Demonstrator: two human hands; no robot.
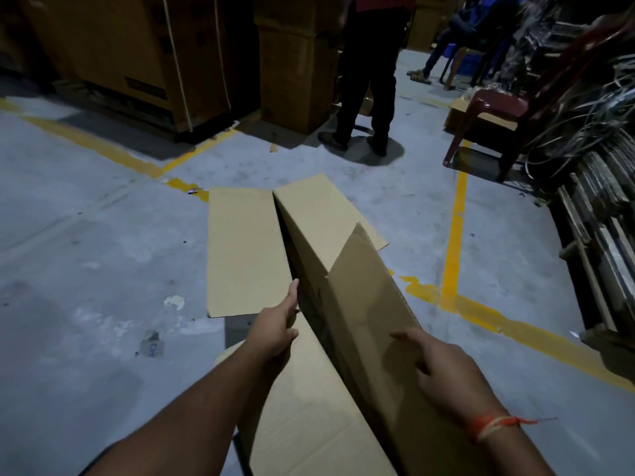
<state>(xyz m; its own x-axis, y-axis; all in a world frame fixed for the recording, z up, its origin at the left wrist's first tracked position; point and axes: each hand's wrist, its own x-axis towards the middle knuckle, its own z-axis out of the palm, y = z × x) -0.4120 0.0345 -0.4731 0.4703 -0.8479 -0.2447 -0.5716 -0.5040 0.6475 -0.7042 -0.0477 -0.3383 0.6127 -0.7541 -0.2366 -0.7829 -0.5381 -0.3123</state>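
At lower centre, cardboard box (309, 214) is lying on floor (103, 262), long axis running up-frame; left hand (278, 324) is gripping its left edge, right hand (443, 365), unclenched, is touching the raised side.

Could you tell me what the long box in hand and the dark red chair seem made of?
The box: likely corrugated cardboard, matte tan, with crisp fold creases and thin flap edges. The chair: probably moulded plastic, glossy maroon, judging by highlights on its seat.
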